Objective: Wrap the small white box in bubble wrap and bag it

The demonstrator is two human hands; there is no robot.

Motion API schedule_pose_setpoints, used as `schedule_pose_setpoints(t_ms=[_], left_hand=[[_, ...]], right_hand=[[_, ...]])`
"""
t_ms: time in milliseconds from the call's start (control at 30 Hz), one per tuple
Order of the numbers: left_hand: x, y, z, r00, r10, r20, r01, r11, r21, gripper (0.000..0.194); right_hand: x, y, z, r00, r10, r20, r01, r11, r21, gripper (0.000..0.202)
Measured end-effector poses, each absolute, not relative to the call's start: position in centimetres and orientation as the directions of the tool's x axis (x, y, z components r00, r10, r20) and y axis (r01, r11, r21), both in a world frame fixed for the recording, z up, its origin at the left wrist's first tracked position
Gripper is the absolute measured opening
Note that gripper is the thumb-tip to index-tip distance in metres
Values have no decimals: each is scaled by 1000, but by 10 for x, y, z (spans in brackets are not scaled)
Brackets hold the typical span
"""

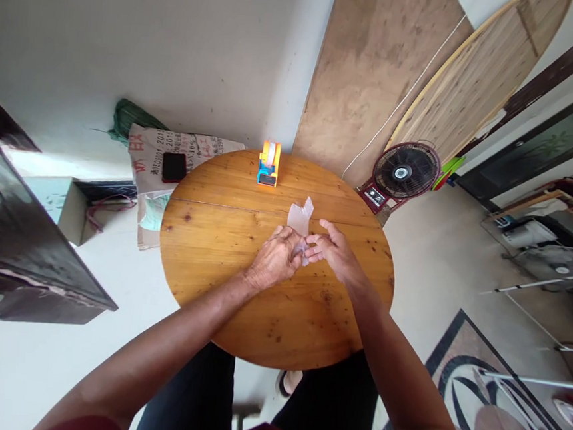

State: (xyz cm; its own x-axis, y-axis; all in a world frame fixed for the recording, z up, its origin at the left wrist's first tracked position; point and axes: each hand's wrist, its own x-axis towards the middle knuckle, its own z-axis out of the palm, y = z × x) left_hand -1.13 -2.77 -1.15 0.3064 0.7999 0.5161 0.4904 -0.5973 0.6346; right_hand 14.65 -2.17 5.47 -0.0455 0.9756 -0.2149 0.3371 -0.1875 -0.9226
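Observation:
My left hand [282, 253] is closed, its fingers curled round the lower part of a crumpled piece of translucent, pinkish-white plastic wrap [299, 219]. The upper end of the wrap sticks up past my knuckles and splits into two flaps. From the other side, my right hand [332, 248] reaches in with its fingers stretched and apart, the fingertips at the wrap's edge. What lies inside the wrap, if anything, is hidden. Both hands are over the middle of a round wooden table [203, 254]. Near its far edge stands an orange and blue tape dispenser [269, 165] with a roll in it.
Left of the table, a black phone [174, 167] lies on a printed cardboard box [141, 152], with a green bag [131, 121] behind. A dark red fan [404, 172] stands beyond the table's right edge. A large round wooden board [472, 74] leans against the wall.

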Motion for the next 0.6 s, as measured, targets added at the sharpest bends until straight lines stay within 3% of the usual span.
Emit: schedule_pose_setpoints(t_ms=[133, 267, 467, 600], left_hand=[[-14, -22, -13, 154, 912, 381, 195, -406, 893, 26], [-15, -15, -15, 145, 938, 316, -25, -316, 949, 20], [-12, -14, -14, 143, 954, 265, -76, -256, 964, 6], [-8, -17, -11, 85, 947, 310, 87, -317, 944, 7]], right_hand=[[147, -34, 60, -102, 977, -189, 396, -134, -908, 65], [147, -38, 64, -159, 974, -159, 549, -47, -835, 62], [141, -32, 74, -294, 947, -128, 768, 154, -622, 64], [133, -34, 77, -339, 936, -91, 865, 272, -423, 66]])
